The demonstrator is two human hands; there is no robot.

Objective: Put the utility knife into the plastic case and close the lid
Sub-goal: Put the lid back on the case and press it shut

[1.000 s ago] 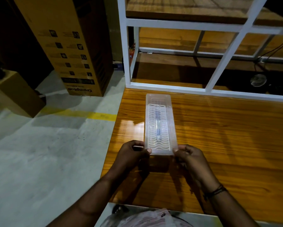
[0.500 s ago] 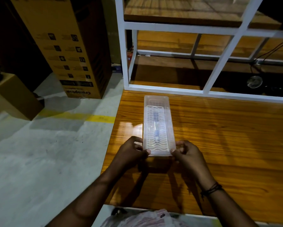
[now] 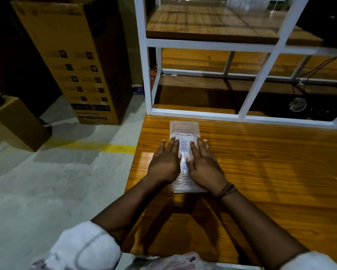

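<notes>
From the head camera, the change is plain: a moment ago I was pinching the near corners of the plastic case [image 3: 184, 131] from either side, and now both palms lie flat on top of it. My left hand [image 3: 165, 162] covers the left half of the lid [image 3: 184, 137], my right hand [image 3: 203, 166] the right half, thumbs nearly meeting over the middle. The fingers [image 3: 172, 146] are stretched out and slightly spread, gripping nothing, only pressing down.

The case lies lengthwise on the wooden surface [image 3: 271, 172], its far end near the white frame [image 3: 202, 115] of the shelving. The utility knife [image 3: 184, 162] shows as a pale strip through the clear lid in the gap between my hands (most of it is hidden under them, so I cannot vouch for how it sits).

I read this as the closing press: knife in, lid down, weight going on to seat it. Whether the lid has actually latched along its edges I cannot tell, since my hands cover them. If one side sits proud, an even push near the rim should be what it needs.
</notes>
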